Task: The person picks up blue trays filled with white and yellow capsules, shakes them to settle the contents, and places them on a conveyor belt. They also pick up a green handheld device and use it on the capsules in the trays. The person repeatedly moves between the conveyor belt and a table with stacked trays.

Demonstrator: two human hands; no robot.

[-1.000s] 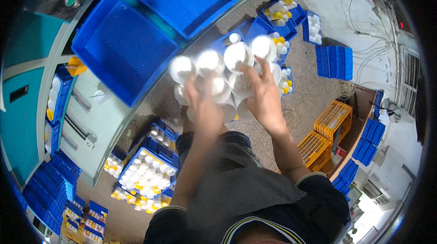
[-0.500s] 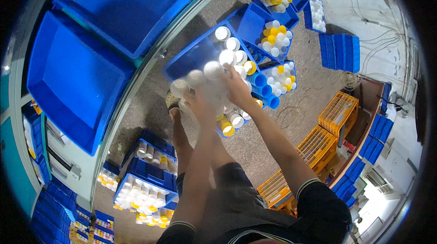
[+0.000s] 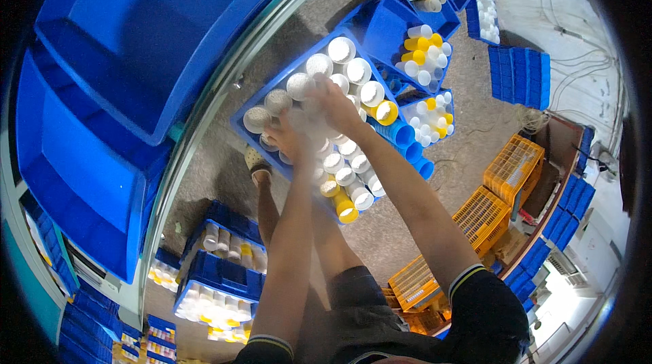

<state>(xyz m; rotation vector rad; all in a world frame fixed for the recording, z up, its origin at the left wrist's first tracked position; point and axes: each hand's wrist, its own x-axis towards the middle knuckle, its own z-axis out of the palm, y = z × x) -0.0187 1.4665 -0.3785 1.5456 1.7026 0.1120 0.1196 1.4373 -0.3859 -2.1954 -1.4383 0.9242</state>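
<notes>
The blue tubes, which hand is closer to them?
Right. The right hand is just left of the blue tubes; the left hand is farther left.

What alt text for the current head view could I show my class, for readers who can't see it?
A person's left hand and right hand, slightly blurred, are at white cylindrical containers in a blue crate that also holds yellow ones. Large blue trays lie at left; orange slatted crates stand at right.
</notes>
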